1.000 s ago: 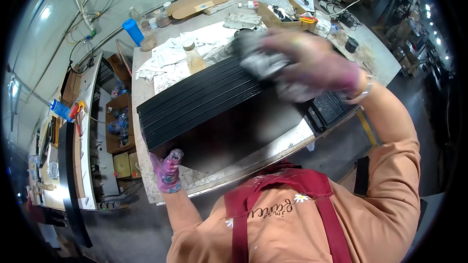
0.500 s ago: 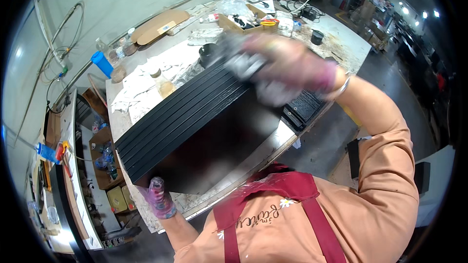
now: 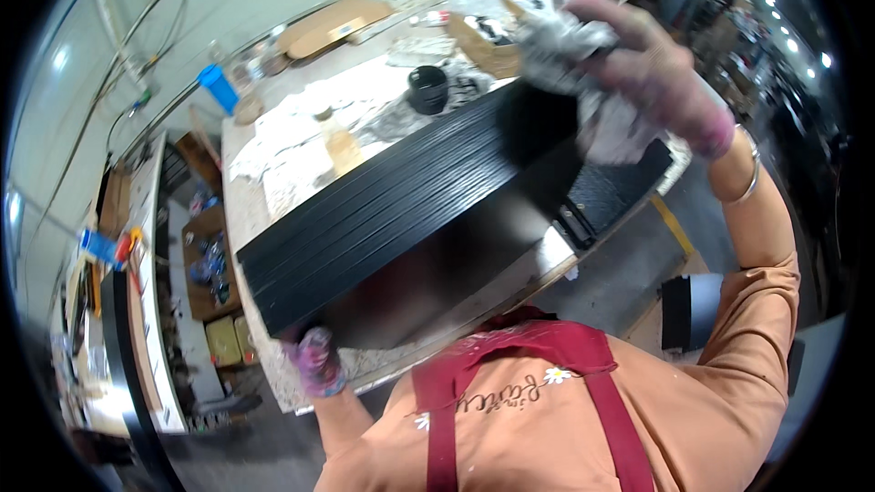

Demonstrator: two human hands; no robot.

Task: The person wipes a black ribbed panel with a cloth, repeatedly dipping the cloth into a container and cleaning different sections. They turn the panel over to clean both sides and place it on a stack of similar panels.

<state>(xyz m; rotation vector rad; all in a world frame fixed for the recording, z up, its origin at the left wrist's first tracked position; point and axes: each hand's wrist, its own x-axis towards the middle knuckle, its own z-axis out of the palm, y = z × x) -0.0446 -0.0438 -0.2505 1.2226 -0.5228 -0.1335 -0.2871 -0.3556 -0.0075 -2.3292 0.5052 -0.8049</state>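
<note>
Right hand (image 3: 638,64) raised, fingers clenched; left hand (image 3: 316,360) low, gripping.

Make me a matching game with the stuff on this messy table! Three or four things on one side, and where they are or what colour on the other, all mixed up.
Things:
1. Grey rag
2. Stack of ribbed black panels
3. Small black pot
4. Blue cylinder

Places:
A. At the table's far left edge
B. Bunched in the right hand
C. On the white paper behind the panels
D. Gripped at its near corner by the left hand

Pairs: 1-B, 2-D, 3-C, 4-A
</note>
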